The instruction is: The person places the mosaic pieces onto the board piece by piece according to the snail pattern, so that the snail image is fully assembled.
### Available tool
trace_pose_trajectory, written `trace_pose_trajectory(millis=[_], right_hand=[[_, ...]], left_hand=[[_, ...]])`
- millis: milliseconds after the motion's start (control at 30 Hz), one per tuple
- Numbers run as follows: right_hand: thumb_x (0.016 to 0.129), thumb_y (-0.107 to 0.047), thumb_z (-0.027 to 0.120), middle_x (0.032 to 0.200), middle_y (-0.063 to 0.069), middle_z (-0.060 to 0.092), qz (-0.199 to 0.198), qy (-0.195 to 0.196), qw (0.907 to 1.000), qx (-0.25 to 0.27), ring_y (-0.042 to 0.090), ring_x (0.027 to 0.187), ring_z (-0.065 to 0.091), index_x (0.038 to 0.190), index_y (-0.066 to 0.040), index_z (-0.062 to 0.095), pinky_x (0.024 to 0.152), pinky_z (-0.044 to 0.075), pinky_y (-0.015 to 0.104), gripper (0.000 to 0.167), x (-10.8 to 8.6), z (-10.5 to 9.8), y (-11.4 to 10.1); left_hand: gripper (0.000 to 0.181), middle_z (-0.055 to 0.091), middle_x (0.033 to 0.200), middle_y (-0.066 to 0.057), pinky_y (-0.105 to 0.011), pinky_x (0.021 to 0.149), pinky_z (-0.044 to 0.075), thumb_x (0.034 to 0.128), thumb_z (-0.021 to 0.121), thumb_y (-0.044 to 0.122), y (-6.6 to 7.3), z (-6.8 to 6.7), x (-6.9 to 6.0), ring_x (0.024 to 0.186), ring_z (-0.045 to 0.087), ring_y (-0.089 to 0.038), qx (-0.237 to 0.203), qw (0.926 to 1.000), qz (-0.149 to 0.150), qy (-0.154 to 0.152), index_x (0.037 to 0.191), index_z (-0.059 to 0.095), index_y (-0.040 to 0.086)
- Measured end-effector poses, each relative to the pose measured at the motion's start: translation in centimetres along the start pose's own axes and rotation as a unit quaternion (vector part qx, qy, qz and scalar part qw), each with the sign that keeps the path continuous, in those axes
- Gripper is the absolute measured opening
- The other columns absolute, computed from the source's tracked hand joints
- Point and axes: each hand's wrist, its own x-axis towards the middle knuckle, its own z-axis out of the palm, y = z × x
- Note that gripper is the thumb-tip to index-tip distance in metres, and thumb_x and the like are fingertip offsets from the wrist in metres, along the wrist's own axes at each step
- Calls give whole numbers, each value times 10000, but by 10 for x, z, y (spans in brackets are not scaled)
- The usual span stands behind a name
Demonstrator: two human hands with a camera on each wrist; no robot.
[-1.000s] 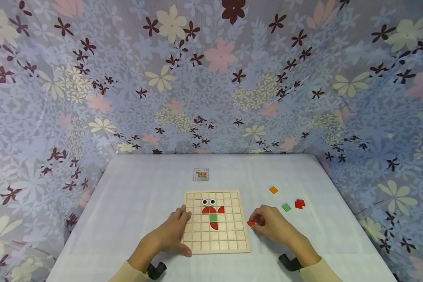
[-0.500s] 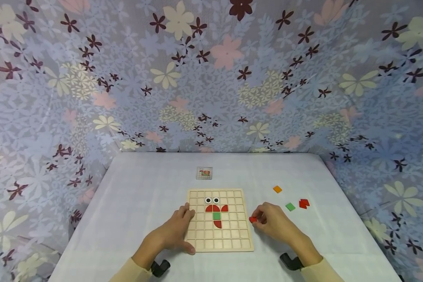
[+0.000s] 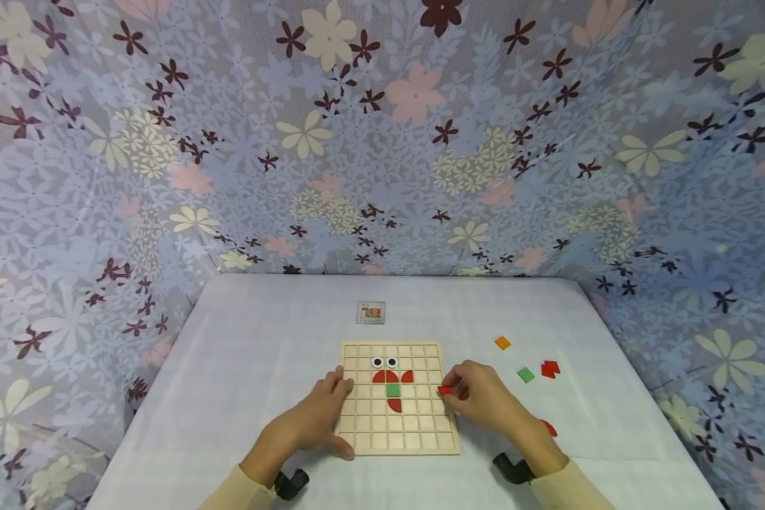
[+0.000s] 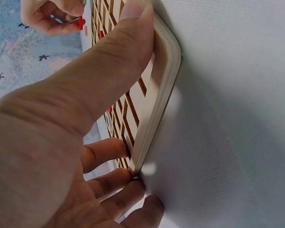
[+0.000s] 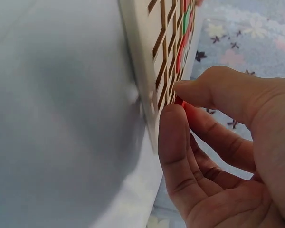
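A wooden grid board [image 3: 414, 443] lies on the table. My left hand [image 3: 315, 414] holds it by its left side; in the left wrist view the thumb [image 4: 118, 52] lies on top near a corner and the fingertips touch the edge. My right hand [image 3: 481, 397] pinches a small red tile [image 3: 445, 390] between thumb and fingertips, over the board's right edge. In the right wrist view most of that tile is hidden by the fingers. On the board sit two eye tiles [image 3: 378, 363], a green square [image 3: 392, 389] and several red quarter-round tiles [image 3: 394, 405].
A small picture card [image 3: 371, 312] lies behind the board. To the right are an orange square [image 3: 502, 343], a loose green square [image 3: 525, 375] and some red tiles [image 3: 550, 369]. Another red piece [image 3: 549, 428] shows partly from behind my right forearm.
My right hand has moved left with the red tile, from beside the board to over its right edge. A red piece by the right forearm has come into sight. My left hand stays on the board.
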Motion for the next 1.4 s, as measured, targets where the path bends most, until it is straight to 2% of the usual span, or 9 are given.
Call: trace_pose_trajectory(millis=[300,567,767,1033,1300,1400], right_hand=[[951,-23,906,1007,-6,743,-432,-165,9988,181,12,826,657,1049,-94,800,709,592,201,161,12,16,-19],[943,14,881,929,-2,727,-1077,-268,9938,-50,5,828,641,982,-70,829,709,593,189,106,25,28,-31],[937,45,903,912,26,767,-1385,-44,9899,-314,63,824,663,921,-60,878,696,583,190,110,30,36,-37],[942,75,884,912,38,777,-1104,-44,9932,-367,118,832,697,910,-44,893,696,586,205,123,35,41,-42],[945,72,881,842,-16,703,-589,85,9979,-266,61,789,611,835,-88,841,678,543,199,198,39,44,-48],[950,63,893,844,-21,692,-513,91,9982,-306,62,789,606,834,-97,830,676,539,200,207,39,43,-48]], left_hand=[[1266,252,1894,-324,-624,1374,442,733,1128,390,0,-1,-1,1741,356,-486,39,10000,28,16,1725,439,11],[1268,229,1907,-316,-629,1386,428,757,1116,387,-2,0,1,1756,332,-488,-13,10000,21,-33,1747,419,8],[1264,244,1903,-311,-625,1379,440,752,1121,389,-2,0,2,1749,347,-481,29,10000,-23,-40,1740,428,12],[1264,236,1909,-308,-621,1382,435,752,1118,392,1,-4,-1,1754,342,-476,138,9998,-76,-79,1743,429,16],[1273,241,1899,-325,-622,1382,440,749,1121,397,-1,-3,1,1736,361,-497,151,9998,-31,-82,1740,425,2],[1275,240,1899,-325,-624,1380,442,752,1120,398,-1,-2,2,1728,371,-502,106,9999,2,-75,1742,421,2]])
